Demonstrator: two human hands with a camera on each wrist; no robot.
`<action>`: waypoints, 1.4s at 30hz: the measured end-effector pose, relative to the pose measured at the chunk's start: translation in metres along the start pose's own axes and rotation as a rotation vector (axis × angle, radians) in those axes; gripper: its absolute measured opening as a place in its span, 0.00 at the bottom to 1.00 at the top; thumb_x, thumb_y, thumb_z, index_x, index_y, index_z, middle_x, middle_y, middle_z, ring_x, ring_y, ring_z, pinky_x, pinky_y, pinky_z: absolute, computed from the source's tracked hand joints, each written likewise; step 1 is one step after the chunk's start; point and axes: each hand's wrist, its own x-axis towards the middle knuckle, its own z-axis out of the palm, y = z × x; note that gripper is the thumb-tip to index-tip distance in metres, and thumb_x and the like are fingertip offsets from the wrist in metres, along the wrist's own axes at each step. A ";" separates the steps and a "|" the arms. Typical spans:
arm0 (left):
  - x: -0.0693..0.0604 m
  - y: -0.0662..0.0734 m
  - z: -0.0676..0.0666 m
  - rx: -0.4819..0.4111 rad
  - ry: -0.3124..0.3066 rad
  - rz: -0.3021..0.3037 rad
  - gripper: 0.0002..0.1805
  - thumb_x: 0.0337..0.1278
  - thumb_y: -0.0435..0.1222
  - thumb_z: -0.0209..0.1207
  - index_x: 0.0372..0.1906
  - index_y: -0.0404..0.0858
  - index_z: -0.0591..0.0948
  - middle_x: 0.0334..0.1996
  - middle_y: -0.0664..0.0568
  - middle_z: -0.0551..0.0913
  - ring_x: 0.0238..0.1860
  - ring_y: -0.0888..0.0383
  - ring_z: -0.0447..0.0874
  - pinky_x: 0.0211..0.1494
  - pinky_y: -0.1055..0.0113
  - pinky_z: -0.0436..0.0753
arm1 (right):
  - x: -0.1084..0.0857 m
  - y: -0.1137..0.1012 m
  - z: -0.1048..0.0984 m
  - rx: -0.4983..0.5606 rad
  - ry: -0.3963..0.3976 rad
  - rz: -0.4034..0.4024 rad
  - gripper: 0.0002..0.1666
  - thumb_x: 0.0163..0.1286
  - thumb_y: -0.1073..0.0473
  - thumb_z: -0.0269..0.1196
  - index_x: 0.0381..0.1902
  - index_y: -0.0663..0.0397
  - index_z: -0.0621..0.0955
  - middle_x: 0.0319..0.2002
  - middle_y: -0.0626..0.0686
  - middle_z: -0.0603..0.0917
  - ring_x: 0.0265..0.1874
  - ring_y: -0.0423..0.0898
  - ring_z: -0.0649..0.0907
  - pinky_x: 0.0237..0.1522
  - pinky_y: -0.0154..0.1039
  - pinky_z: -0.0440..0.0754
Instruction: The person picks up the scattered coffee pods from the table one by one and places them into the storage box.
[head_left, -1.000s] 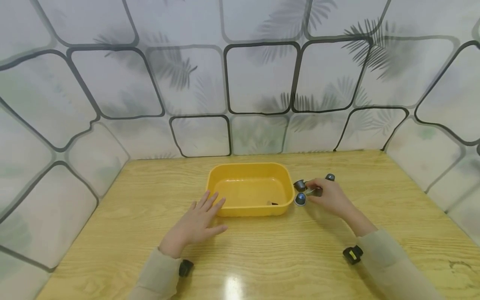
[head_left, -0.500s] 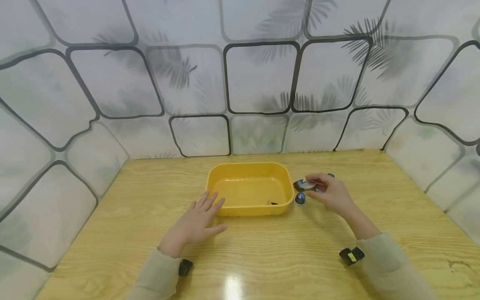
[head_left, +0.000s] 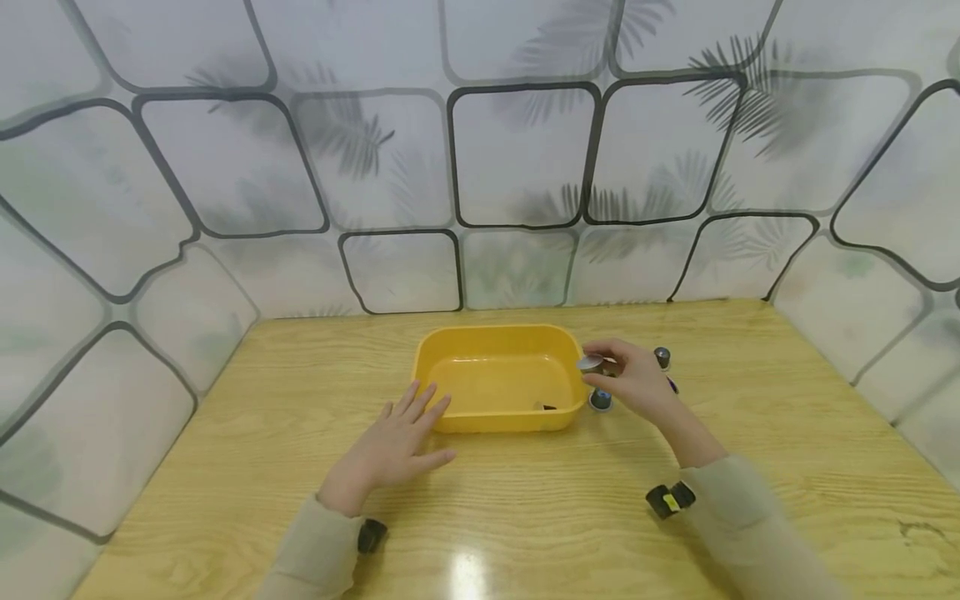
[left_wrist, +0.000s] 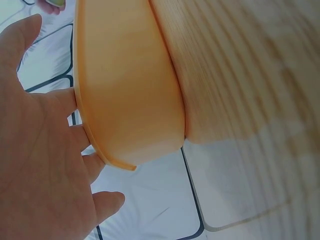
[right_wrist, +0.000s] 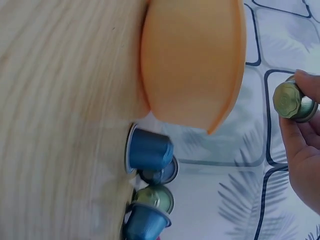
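My right hand (head_left: pixel 637 387) pinches a coffee capsule (head_left: pixel 590 364) between thumb and fingers, just at the right rim of a yellow plastic tray (head_left: pixel 498 424). The capsule's silver lid faces the tray in the head view; its green-gold body (right_wrist: pixel 287 100) shows in the right wrist view, above table level. My left hand (head_left: pixel 386 450) lies with spread, straight fingers on the tray's front left rim. Beneath the right hand a blue capsule (head_left: pixel 600 400) stands on the table beside the tray.
A dark capsule (head_left: pixel 662 357) stands behind the right hand, which partly hides another blue one (head_left: pixel 672 385). The right wrist view shows several capsules, including a green one (right_wrist: pixel 156 197), close together. Something small and dark (head_left: pixel 549 407) shows inside the tray.
The right hand has picked up a capsule from the group at the right, turned its lid into view and carried it left to the tray's rim. The left hand stays put.
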 end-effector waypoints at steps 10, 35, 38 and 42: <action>-0.001 0.002 -0.003 -0.015 -0.001 0.001 0.40 0.56 0.58 0.45 0.69 0.42 0.51 0.68 0.44 0.43 0.67 0.47 0.31 0.60 0.41 0.46 | 0.014 -0.008 0.018 0.081 -0.011 -0.040 0.22 0.55 0.68 0.63 0.48 0.72 0.73 0.45 0.63 0.76 0.44 0.54 0.77 0.44 0.35 0.75; 0.000 0.000 0.000 0.003 -0.007 -0.010 0.40 0.56 0.60 0.43 0.69 0.44 0.50 0.68 0.45 0.42 0.67 0.48 0.30 0.61 0.42 0.46 | 0.021 -0.011 0.028 0.015 -0.038 -0.020 0.20 0.56 0.68 0.62 0.47 0.71 0.74 0.46 0.65 0.76 0.47 0.57 0.76 0.47 0.40 0.74; 0.000 0.001 -0.001 0.000 -0.007 -0.009 0.40 0.56 0.59 0.44 0.69 0.44 0.50 0.68 0.45 0.43 0.67 0.48 0.30 0.61 0.42 0.46 | 0.020 -0.011 0.029 -0.001 -0.037 -0.028 0.20 0.56 0.69 0.62 0.47 0.71 0.74 0.47 0.66 0.75 0.48 0.58 0.75 0.47 0.40 0.73; 0.000 0.002 -0.001 -0.005 -0.001 -0.008 0.40 0.56 0.58 0.46 0.69 0.43 0.51 0.68 0.45 0.43 0.67 0.47 0.31 0.61 0.42 0.46 | 0.019 -0.011 0.029 -0.010 -0.037 -0.026 0.19 0.57 0.69 0.61 0.47 0.70 0.74 0.47 0.66 0.75 0.48 0.59 0.75 0.47 0.40 0.73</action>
